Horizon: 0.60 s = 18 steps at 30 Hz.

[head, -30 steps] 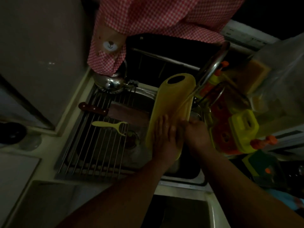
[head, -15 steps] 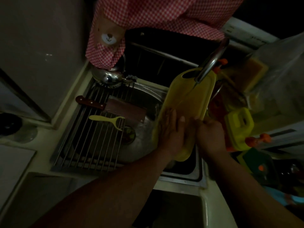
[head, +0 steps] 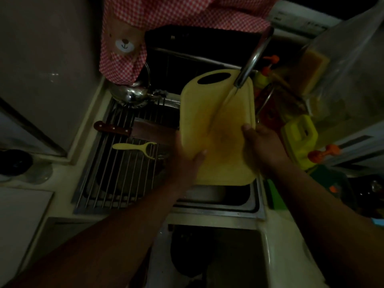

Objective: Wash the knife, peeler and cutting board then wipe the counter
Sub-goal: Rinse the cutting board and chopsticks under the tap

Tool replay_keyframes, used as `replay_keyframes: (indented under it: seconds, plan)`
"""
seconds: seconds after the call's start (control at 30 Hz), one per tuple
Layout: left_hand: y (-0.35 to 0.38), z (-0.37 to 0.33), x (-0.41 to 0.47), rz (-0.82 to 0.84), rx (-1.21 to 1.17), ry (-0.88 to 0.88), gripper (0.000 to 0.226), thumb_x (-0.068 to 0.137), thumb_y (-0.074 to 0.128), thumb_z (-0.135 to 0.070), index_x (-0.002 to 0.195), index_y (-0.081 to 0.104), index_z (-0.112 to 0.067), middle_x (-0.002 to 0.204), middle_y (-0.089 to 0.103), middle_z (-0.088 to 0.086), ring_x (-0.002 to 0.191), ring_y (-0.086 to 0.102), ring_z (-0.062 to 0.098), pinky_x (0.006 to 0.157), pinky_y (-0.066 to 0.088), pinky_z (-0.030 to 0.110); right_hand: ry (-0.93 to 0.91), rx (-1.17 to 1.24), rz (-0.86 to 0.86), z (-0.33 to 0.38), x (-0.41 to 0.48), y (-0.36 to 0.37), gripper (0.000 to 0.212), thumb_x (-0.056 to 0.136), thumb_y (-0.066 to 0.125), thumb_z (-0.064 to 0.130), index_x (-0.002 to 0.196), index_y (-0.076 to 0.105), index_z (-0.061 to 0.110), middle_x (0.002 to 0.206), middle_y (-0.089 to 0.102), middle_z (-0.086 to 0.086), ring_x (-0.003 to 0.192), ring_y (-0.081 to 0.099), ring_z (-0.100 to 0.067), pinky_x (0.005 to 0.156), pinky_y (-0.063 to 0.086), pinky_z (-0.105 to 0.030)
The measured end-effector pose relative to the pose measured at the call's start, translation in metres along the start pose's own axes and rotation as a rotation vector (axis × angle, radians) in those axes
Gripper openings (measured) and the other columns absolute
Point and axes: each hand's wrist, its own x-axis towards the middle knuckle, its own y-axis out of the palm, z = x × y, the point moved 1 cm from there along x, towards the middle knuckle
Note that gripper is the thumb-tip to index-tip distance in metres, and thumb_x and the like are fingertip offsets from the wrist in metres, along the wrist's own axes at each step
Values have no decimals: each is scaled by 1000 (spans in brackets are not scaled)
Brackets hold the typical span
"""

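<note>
A yellow cutting board (head: 216,113) with an oval handle hole is held tilted over the sink (head: 218,206), under the running tap (head: 254,59). Water streams down its face. My left hand (head: 187,161) grips the board's lower left edge, thumb on top. My right hand (head: 261,144) grips its right edge. A cleaver-style knife (head: 133,130) with a dark wooden handle lies on the wire rack (head: 116,183), its blade tip hidden behind the board. Just below the knife on the same rack lies a pale yellow peeler (head: 135,147).
A shiny kettle (head: 129,94) stands at the rack's far end under a red checked cloth (head: 166,23). Bottles with orange caps and a yellow container (head: 300,135) crowd the right of the sink. Pale counter (head: 22,213) lies at the left.
The board has been turned and lifted so its full face lies under the tap. My left hand moved off the surface to the lower left edge; my right hand now grips the right edge.
</note>
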Motion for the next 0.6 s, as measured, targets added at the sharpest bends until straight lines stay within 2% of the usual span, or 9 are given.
replay_keyframes:
  seconds: [0.07, 0.13, 0.2, 0.3, 0.37, 0.43, 0.47, 0.53, 0.6]
  plan:
    - [-16, -6, 10, -14, -97, -81, 75, 86, 78, -42, 150, 44, -21, 137, 58, -3, 122, 60, 20, 96, 52, 37, -29, -38, 29, 0, 6, 1, 32, 105, 51, 51, 104, 72, 27, 93, 77, 2, 84, 75, -20, 76, 56, -37]
    - [-26, -14, 11, -60, -122, -123, 42, 94, 73, -36, 129, 60, -17, 111, 66, -7, 108, 65, 21, 75, 51, 30, -34, -79, 60, -8, 9, 7, 41, 105, 49, 54, 119, 70, 22, 103, 77, 0, 91, 75, -20, 73, 56, -32]
    - [-29, -20, 9, -135, -162, -88, 27, 98, 67, -32, 119, 61, -16, 102, 63, -8, 98, 64, 19, 68, 46, 26, -2, -129, 58, -21, 4, 16, 49, 102, 53, 56, 128, 65, 16, 112, 73, 0, 97, 71, -18, 76, 54, -30]
    - [-26, -29, 12, -259, -169, -70, 31, 101, 64, -32, 122, 57, -12, 103, 61, -5, 88, 58, 10, 66, 43, 25, 115, -108, -98, -51, -17, 32, 40, 97, 65, 51, 113, 65, 14, 104, 70, -5, 80, 64, -11, 61, 48, -27]
    - [-22, -30, 13, -296, -161, -80, 33, 101, 62, -35, 124, 56, -12, 108, 62, -1, 91, 59, 16, 69, 43, 28, 226, 221, -119, -68, -36, 52, 35, 95, 73, 37, 116, 66, 10, 106, 73, -12, 80, 72, -18, 56, 55, -30]
    - [-13, -30, 8, -315, -139, -98, 35, 102, 60, -38, 125, 53, -13, 113, 60, -1, 98, 59, 20, 79, 44, 33, 308, 641, -35, -78, -50, 84, 43, 91, 78, 20, 132, 63, 14, 120, 74, -13, 100, 75, -29, 73, 63, -40]
    - [-7, -31, 4, -330, -140, -107, 36, 102, 59, -38, 126, 52, -14, 114, 58, -1, 100, 58, 21, 83, 44, 34, 318, 775, -7, -80, -54, 100, 49, 90, 77, 14, 136, 61, 18, 125, 73, -12, 108, 73, -33, 82, 63, -48]
    - [0, -31, -2, -347, -187, -148, 34, 102, 59, -37, 127, 51, -15, 113, 56, -3, 100, 57, 21, 85, 44, 35, 319, 893, 13, -78, -56, 119, 49, 93, 72, 8, 138, 59, 23, 127, 72, -10, 113, 71, -37, 91, 59, -59]
    - [-6, -29, 1, -300, -259, -187, 27, 101, 61, -38, 121, 55, -21, 109, 61, -6, 102, 62, 24, 86, 50, 39, 321, 903, 55, -77, -53, 117, 48, 97, 67, 10, 142, 55, 25, 131, 71, -9, 117, 68, -36, 96, 56, -61]
